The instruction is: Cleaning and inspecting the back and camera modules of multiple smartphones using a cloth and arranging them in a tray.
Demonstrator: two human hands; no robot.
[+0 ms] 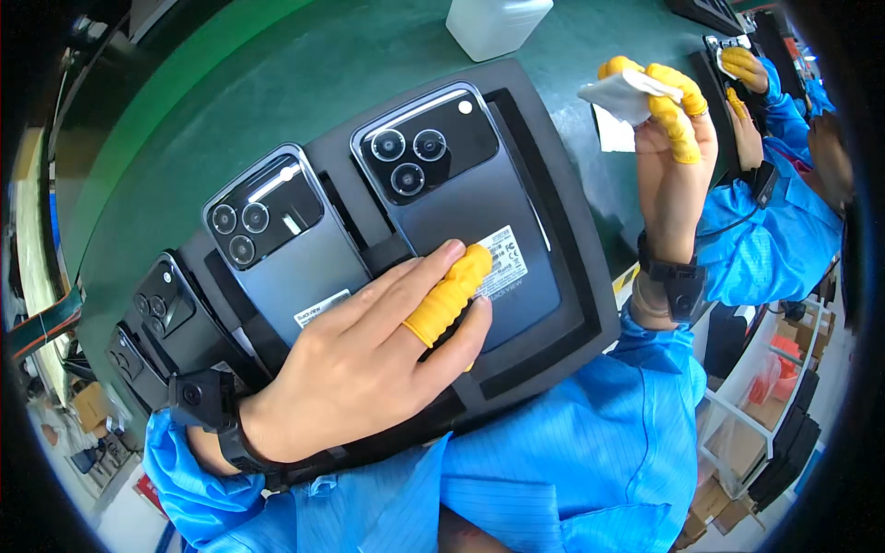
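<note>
My left hand [378, 346] reaches over a dark blue-grey phone [447, 207], its fingers stretched across the lower back next to a white label [505, 258]. One finger wears a yellow finger cot. The phone lies camera side up in a black foam tray [576, 217]. My right hand [678, 138] is raised to the right of the tray, several of its fingertips in yellow cots, pinching a white cloth [627, 95]. A white square piece [615, 132] hangs below the cloth; whether it is part of it I cannot tell.
A second phone [286, 230] and two darker ones [175, 300] [129, 364] lie further left. A white plastic container [498, 23] stands at the back on the green table [369, 46]. At right, a co-worker's sleeve [774, 240] and gloved-tip hand [742, 66] show beside a white rack [770, 433].
</note>
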